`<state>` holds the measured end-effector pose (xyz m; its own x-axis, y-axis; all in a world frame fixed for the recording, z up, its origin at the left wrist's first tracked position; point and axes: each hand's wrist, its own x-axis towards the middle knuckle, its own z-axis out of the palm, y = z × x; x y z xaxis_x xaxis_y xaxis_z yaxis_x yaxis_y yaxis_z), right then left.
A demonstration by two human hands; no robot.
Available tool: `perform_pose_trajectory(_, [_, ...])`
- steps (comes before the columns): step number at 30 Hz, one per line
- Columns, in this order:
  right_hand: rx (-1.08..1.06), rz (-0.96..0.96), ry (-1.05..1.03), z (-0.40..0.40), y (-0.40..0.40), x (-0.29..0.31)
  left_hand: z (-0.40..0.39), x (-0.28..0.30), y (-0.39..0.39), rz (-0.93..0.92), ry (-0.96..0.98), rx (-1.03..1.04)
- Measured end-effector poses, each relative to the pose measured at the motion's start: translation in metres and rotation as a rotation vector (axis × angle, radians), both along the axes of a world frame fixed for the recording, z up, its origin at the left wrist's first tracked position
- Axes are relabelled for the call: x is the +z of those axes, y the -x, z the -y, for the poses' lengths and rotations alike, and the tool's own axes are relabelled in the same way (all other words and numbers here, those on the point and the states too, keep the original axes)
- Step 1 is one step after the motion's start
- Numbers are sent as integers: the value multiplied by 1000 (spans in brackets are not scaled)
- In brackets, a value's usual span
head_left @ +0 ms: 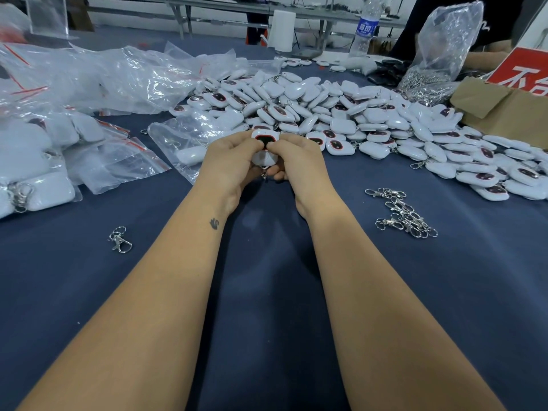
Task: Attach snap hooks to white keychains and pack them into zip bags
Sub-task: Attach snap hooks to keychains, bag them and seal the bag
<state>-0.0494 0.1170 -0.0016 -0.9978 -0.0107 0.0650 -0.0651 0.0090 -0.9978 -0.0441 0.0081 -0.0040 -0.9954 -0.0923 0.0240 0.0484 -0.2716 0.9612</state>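
Note:
Both hands meet over the middle of the blue table. My left hand (229, 161) and my right hand (299, 161) pinch one white keychain (264, 145) with a dark, red-rimmed face between thumbs and fingers. A small metal snap hook (264, 175) hangs below it, partly hidden by my fingers. A big heap of white keychains (370, 120) lies behind and to the right. Loose snap hooks (403, 213) sit to the right of my right forearm, and one single snap hook (120, 240) lies to the left. Zip bags (118, 161) with red strips lie at the left.
Clear plastic bags (98, 75) pile up at the far left. A bag of metal hooks (439, 54) and a cardboard box (504, 111) with a red sign stand at the right. A water bottle (364, 28) stands at the back.

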Motion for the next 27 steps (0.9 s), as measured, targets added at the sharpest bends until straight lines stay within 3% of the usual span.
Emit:
perform_pose_trajectory(13, [-19, 12, 26, 0, 1, 0, 0, 1, -2, -34, 86, 16])
perform_pose_trajectory(18, [-89, 31, 116, 0, 3, -1, 0, 11, -4, -81, 90, 157])
perform_pose_trajectory(21, [-136, 29, 180, -1, 3, 0, 10, 10, -5, -161, 425, 368])
perform_pose_trajectory(23, [-161, 29, 211, -2, 3, 0, 20, 8, -6, -118, 723, 454])
perform_pose_trajectory(27, [-190, 23, 198, -3, 6, -3, 31, 2, -5, 44, 1143, 369])
